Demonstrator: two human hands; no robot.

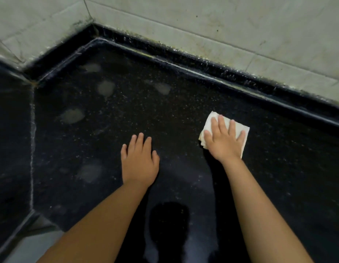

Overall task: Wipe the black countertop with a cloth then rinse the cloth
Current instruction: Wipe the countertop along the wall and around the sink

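Pale dried blotches (106, 88) mark the black countertop (184, 103) toward its left, near a light seam (33, 130). The left hand (139, 160) lies flat on the bare stone, fingers straight and slightly spread. Further right, the right hand (223, 140) presses flat, fingers splayed, on a folded white cloth (208, 122) near the raised back edge (259, 88) below the tiled wall (202, 19)

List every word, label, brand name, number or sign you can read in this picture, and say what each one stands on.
None: no readable text shows anywhere in the head view.
The white cloth under the right hand is plain.
The black countertop, where the left hand rests, bears only pale smudges and specks.
The tiled wall carries only grout lines and stains.
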